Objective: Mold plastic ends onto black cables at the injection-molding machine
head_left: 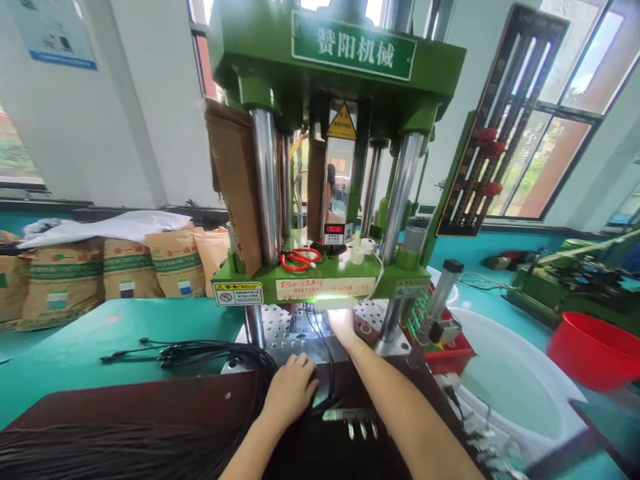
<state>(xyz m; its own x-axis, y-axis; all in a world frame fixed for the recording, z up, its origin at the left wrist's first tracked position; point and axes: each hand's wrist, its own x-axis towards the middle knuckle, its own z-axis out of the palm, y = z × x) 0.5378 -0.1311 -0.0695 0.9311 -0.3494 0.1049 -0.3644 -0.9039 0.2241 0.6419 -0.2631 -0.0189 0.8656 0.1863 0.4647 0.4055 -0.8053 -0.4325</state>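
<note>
My left hand (pixel 291 390) rests at the front edge of the press's metal bed (pixel 280 350), fingers bent and close together. What lies under its fingers is hidden. Black cables (pixel 330 363) come down from the press opening and curve beneath that hand's wrist. On its left side hangs a thick bundle of black cables (pixel 257 367), whose connector ends spread over a green tabletop. Below the green press plate (pixel 330 270), my right hand (pixel 343 325) reaches into the opening. Strong light washes out its fingers, so their grip cannot be made out.
Steel columns (pixel 267 190) flank the opening. Red-handled scissors (pixel 300 259) lie on the press plate. Three metal pins (pixel 363 430) protrude near the bench front. More black cables (pixel 115 447) lie front left. At right stand a red crate (pixel 453 360), a white tub (pixel 515 380) and a red basin (pixel 595 350).
</note>
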